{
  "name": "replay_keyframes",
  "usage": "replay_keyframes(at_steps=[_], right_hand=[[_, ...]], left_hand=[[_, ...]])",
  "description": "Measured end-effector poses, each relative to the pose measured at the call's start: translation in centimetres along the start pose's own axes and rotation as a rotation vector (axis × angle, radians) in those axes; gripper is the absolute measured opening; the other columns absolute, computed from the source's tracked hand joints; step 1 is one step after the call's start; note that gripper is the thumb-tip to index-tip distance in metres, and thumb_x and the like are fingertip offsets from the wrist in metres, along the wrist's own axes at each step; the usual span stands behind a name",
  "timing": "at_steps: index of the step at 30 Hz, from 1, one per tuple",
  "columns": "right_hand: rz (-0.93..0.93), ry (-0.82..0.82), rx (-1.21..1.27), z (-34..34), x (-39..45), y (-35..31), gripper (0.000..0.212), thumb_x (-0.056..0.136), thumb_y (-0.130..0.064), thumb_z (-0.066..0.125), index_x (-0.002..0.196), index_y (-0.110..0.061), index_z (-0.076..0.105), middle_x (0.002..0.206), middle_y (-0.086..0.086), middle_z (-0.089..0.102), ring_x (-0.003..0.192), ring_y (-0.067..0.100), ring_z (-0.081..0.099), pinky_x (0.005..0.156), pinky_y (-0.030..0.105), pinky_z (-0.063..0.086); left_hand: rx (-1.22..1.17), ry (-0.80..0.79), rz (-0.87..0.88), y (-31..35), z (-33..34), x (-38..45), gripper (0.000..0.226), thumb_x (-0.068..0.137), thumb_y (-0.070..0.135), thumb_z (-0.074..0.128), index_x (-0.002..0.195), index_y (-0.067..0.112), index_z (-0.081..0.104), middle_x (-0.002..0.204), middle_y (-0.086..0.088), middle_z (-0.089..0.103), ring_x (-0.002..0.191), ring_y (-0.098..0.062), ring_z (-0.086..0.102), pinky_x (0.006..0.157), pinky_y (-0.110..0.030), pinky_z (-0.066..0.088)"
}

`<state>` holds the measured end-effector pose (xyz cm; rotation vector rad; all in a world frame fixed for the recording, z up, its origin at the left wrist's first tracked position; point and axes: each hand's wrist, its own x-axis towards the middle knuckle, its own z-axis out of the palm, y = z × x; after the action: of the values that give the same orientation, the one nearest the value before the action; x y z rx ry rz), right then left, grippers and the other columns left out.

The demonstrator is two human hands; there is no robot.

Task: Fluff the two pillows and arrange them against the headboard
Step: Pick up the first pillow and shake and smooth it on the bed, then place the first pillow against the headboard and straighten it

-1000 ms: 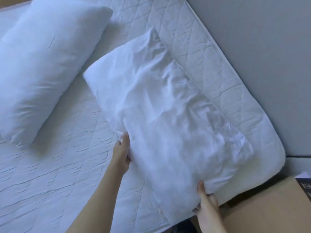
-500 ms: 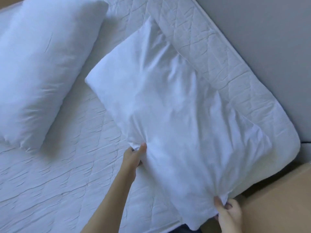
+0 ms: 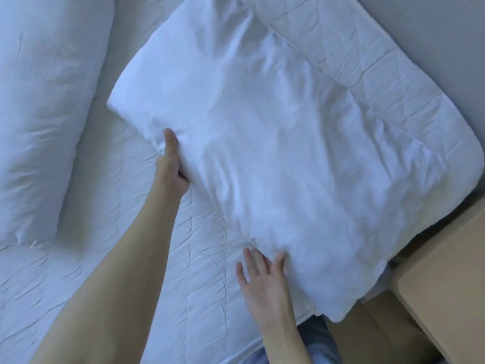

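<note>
A large white pillow point(image 3: 262, 143) lies flat and creased across the right side of the quilted mattress point(image 3: 131, 258), one corner hanging over the bed's edge. My left hand point(image 3: 172, 164) grips its left edge, thumb on top and fingers tucked under. At the near edge of that pillow my right hand point(image 3: 262, 279) lies with its fingers spread, fingertips touching the fabric and holding nothing. A second, plumper white pillow point(image 3: 44, 114) rests at the left, apart from the first.
A grey wall point(image 3: 433, 30) runs along the right side of the bed. A light wooden piece of furniture point(image 3: 446, 285) stands at the lower right beside the mattress corner. Blue trousers point(image 3: 317, 348) show at the bottom edge.
The pillow has come down flat onto the mattress. My right hand has let go of its lower corner and moved left with its fingers spread. My left hand keeps its hold on the left edge.
</note>
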<state>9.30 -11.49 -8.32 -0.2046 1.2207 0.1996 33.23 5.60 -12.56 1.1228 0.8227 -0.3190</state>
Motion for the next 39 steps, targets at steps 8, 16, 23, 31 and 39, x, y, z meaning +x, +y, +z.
replay_keyframes(at_steps=[8, 16, 23, 31, 39], right_hand=[[-0.369, -0.066, 0.226, 5.3, -2.4, -3.0, 0.048, 0.089, -0.032, 0.072, 0.133, -0.015, 0.063, 0.143, 0.010, 0.059, 0.103, 0.018, 0.059, 0.077, 0.029, 0.047], [-0.970, -0.127, 0.072, 9.5, -14.3, -14.0, 0.054, 0.093, -0.007, 0.061, 0.144, -0.023, 0.051, 0.140, -0.002, 0.062, 0.120, 0.014, 0.064, 0.075, 0.025, 0.057], [-1.080, 0.080, 0.087, 8.1, -19.4, -26.7, 0.047, 0.089, -0.011, 0.072, 0.134, -0.013, 0.060, 0.125, 0.000, 0.071, 0.112, 0.013, 0.069, 0.080, 0.030, 0.056], [-0.993, 0.346, 0.111, 6.0, -22.4, -34.8, 0.013, 0.081, -0.012, 0.078, 0.092, -0.011, 0.071, 0.086, 0.002, 0.072, 0.072, 0.015, 0.067, 0.062, 0.028, 0.052], [-0.957, 0.404, 0.178, 3.4, -23.8, -43.0, 0.026, 0.085, -0.018, 0.077, 0.071, -0.011, 0.057, 0.068, 0.000, 0.056, 0.060, 0.014, 0.051, 0.065, 0.027, 0.047]], left_hand=[[0.006, -0.211, 0.061, 4.7, 3.2, -0.6, 0.080, 0.079, 0.066, 0.074, 0.145, 0.024, 0.059, 0.142, -0.004, 0.067, 0.129, -0.026, 0.065, 0.114, -0.053, 0.046], [-0.192, -0.374, 0.318, 11.8, 16.6, -10.8, 0.071, 0.088, 0.046, 0.075, 0.146, 0.009, 0.055, 0.143, -0.013, 0.065, 0.128, -0.030, 0.066, 0.107, -0.053, 0.053], [-0.010, -0.445, 0.294, 11.2, 29.6, -16.6, 0.028, 0.098, 0.019, 0.067, 0.121, 0.004, 0.064, 0.098, -0.005, 0.075, 0.089, -0.017, 0.076, 0.076, -0.031, 0.062], [0.204, -0.336, 0.312, 9.6, 39.9, -21.3, 0.006, 0.095, 0.012, 0.064, 0.090, 0.014, 0.062, 0.083, -0.001, 0.064, 0.077, -0.015, 0.066, 0.058, -0.023, 0.060], [0.368, -0.334, 0.360, 5.2, 48.0, -23.0, 0.017, 0.098, 0.019, 0.062, 0.087, 0.006, 0.059, 0.092, -0.014, 0.058, 0.090, -0.029, 0.063, 0.070, -0.036, 0.058]])
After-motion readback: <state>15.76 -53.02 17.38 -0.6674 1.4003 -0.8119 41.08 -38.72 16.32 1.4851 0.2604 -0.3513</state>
